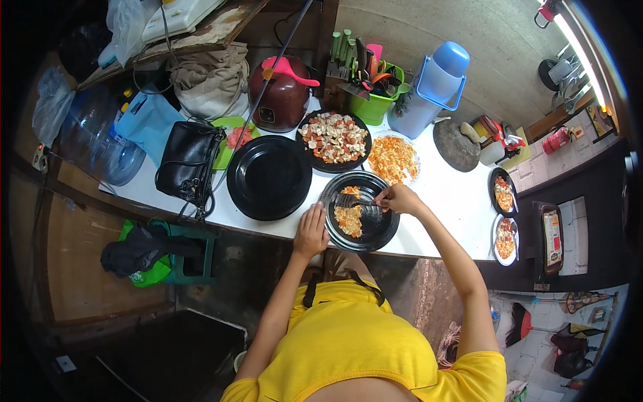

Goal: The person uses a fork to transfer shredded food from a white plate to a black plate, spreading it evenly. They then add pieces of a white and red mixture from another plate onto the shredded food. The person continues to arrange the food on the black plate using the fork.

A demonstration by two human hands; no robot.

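Note:
On the white table in front of me is a glossy black plate [376, 236] with a strip of orange and pale, chopped-looking food [349, 220] on it. My right hand [398, 199] is closed in a pinch on the handle of a fork [347, 200], whose tines are over the food's upper part. Below the fork is a fork-like shape on the plate; I cannot tell if it is a second fork or a reflection. My left hand [311, 231] lies with fingers stretched out at the plate's left rim. It holds nothing.
Left of my plate sit stacked black plates [269, 177] and a black handbag [191, 161]. Behind are a plate of chopped pieces [333, 137], a plate of orange shreds [394, 158], a rice cooker [278, 97], a green utensil basket [370, 107] and a blue-topped jug [429, 94]. A round stone [455, 145] sits right.

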